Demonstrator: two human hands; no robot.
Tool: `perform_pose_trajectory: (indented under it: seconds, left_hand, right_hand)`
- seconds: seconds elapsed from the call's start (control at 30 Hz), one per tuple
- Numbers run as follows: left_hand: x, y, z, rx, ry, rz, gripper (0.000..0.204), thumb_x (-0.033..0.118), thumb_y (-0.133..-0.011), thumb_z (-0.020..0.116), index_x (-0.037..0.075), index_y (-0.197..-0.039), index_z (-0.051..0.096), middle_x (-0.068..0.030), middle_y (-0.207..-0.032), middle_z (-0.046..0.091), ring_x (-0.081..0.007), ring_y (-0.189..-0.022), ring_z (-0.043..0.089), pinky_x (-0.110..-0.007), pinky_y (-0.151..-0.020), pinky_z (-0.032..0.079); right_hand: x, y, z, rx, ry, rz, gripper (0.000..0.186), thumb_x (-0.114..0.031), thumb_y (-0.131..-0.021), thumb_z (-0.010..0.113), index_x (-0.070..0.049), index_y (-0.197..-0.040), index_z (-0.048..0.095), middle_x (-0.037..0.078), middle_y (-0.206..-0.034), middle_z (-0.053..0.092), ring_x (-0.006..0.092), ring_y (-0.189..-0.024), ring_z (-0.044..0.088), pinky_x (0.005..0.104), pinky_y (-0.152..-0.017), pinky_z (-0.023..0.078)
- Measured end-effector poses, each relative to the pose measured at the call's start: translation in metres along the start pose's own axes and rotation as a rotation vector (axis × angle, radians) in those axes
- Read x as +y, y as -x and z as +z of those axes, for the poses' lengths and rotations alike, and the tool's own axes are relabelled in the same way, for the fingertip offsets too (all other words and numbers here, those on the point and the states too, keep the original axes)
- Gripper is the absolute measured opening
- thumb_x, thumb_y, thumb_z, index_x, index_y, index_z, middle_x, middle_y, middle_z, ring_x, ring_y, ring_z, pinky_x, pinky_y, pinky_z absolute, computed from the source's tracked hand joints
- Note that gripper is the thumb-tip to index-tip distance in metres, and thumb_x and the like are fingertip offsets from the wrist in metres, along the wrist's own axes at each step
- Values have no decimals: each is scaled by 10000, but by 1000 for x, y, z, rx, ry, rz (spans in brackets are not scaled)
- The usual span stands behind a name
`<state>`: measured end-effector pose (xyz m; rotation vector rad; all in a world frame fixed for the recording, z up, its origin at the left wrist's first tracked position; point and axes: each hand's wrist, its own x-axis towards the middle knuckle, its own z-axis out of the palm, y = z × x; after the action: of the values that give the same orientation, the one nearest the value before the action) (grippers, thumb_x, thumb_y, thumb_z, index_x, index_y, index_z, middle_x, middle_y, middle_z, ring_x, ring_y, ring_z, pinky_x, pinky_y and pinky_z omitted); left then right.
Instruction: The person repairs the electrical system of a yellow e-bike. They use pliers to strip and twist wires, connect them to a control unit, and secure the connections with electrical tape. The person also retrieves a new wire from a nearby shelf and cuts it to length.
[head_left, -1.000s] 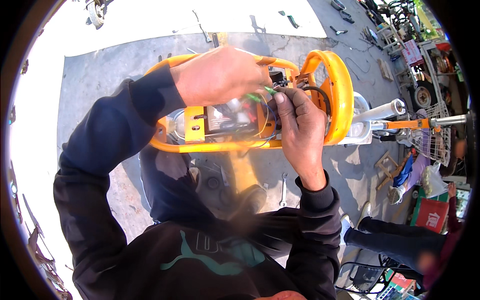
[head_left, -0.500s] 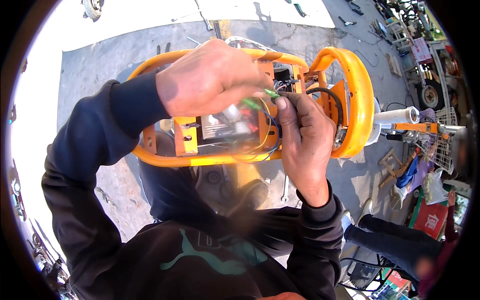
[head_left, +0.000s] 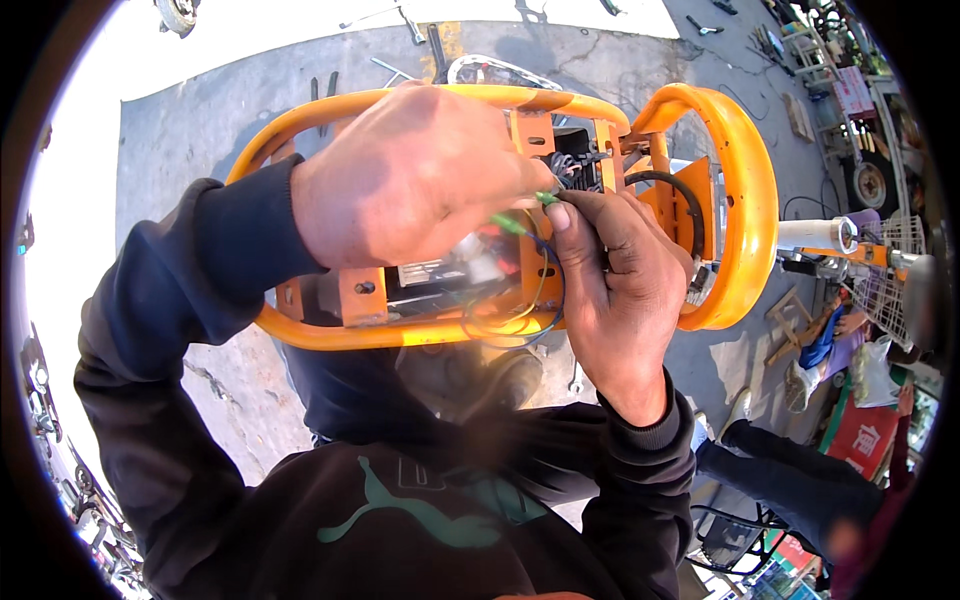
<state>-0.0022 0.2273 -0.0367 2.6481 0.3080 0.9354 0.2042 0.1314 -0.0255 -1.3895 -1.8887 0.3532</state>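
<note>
Comparing moments, we find the orange chassis (head_left: 430,335) larger in view, while the green connector (head_left: 547,198) stays at upper centre, pinched by the right hand (head_left: 630,280); we judge the work little advanced. The left hand (head_left: 405,175) curls beside it, its grip hidden. A green emblem (head_left: 430,528) marks the sweatshirt (head_left: 260,555); white print (head_left: 867,440) marks a red box (head_left: 845,432), lower right.

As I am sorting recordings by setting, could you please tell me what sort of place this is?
It looks like an outdoor repair area, probably for small vehicles: there is an orange metal frame with exposed wires, hand tools on the sunlit ground, and a wheel at the right.
</note>
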Motion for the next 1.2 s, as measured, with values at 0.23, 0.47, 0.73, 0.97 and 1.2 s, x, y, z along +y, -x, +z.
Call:
perform_pose_trajectory:
  seconds: [0.23, 0.47, 0.73, 0.97, 1.2]
  left_hand:
    - [1, -4, 0, -26, -45, 21, 296, -29, -783, 745, -10, -1077, 720, -128, -771, 639, -332, -728, 647, -406, -642, 537]
    - [4, -5, -11, -99, 95, -286, 221, 89, -924, 690, 29, -1134, 728, -168, -905, 710, -329, -799, 697, -401, -754, 567]
    - [-4, -9, -15, -213, 192, -270, 236, 119, -976, 639, -28, -1154, 688, -183, -1195, 718, -353, -1064, 695, -406, -936, 551]
    - [-10, -3, -12, -250, 317, -380, 248, 126, -1002, 611, -23, -1194, 661, -218, -1155, 699, -359, -977, 690, -420, -867, 546]
    - [-7, -4, -15, -184, 250, -278, 235, 73, -959, 647, -16, -1173, 688, -198, -1070, 716, -378, -900, 683, -429, -817, 549]
  right_hand:
    - [2, 3, 6, 15, -76, 58, 59, -31, -898, 695, -6, -951, 698, 145, -753, 643, 335, -713, 633, 399, -682, 499]
    - [0, 1, -4, -75, -285, 217, 240, -152, -1027, 638, 59, -1128, 694, 20, -841, 697, 51, -772, 580, 223, -711, 510]
    - [0, 8, 5, 78, 71, 34, 169, -89, -933, 730, 8, -1071, 725, 68, -850, 700, 106, -707, 609, 267, -674, 517]
    - [-11, 6, 4, 120, 369, -224, 141, -35, -892, 706, -35, -1027, 669, 127, -856, 665, 302, -749, 646, 369, -666, 524]
    - [-11, -1, -3, 33, 428, -277, 122, -39, -896, 690, -52, -1013, 658, 118, -852, 680, 310, -770, 661, 398, -677, 530]
